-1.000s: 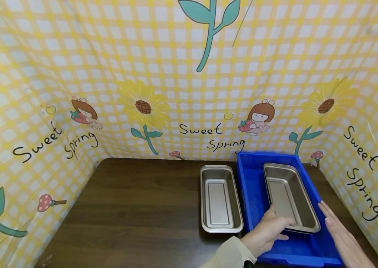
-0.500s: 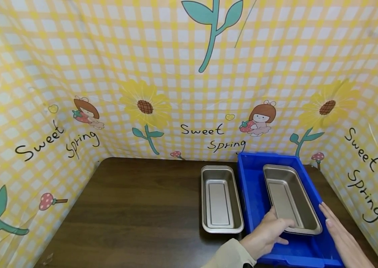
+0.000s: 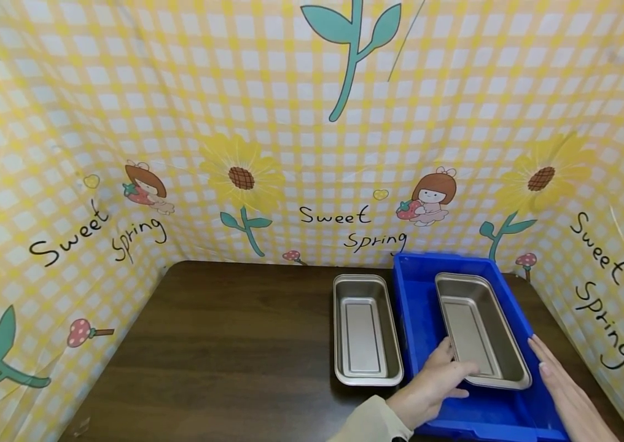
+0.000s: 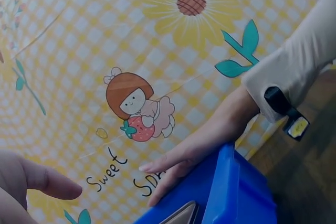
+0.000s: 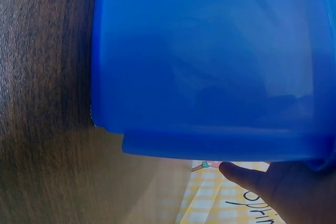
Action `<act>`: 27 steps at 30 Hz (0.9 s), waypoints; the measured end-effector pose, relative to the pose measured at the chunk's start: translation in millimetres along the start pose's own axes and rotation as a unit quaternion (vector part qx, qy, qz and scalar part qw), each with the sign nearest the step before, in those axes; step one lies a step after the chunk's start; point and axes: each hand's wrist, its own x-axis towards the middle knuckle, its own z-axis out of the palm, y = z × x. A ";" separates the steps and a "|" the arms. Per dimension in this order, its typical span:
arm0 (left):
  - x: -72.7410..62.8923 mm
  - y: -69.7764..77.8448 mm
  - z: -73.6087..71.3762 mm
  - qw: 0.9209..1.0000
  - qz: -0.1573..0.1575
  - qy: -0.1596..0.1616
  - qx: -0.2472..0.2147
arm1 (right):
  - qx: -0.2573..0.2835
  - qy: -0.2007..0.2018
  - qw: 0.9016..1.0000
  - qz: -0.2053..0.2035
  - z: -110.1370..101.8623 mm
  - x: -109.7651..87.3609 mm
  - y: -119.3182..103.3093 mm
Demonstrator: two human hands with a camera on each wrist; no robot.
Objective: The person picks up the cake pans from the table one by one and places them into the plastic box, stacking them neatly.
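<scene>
Blue plastic formed the tray, which stood toward the right of the dark table with a metal loaf pan inside, nearer its right wall than its left. The person's left hand was at that pan's near left corner, thumb reaching over the rim and fingers beside the left wall, spread apart; whether they pinched the metal or merely touched it could not be told. The right hand had its fingers straight against the tray's right side and gripped nothing that showed. A second pan lay on the table, just beside the tray's left wall. The work seemed part-done: one pan was within the tray, though the left hand was not yet clear of it and its full rest on the tray floor was uncertain, and the other was outside, with neither hand on it.
</scene>
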 end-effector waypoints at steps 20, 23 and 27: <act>-22.4 26.0 -36.5 0.992 0.085 -0.080 0.044 | -0.019 0.022 0.999 -0.025 2.9 -0.9 0.5; -25.7 30.5 -44.8 0.990 0.087 -0.101 0.044 | -0.014 0.017 0.999 -0.025 3.1 -0.7 0.9; -28.3 34.3 -56.8 0.987 0.095 -0.126 0.040 | -0.008 0.012 1.000 -0.017 2.5 -0.4 1.4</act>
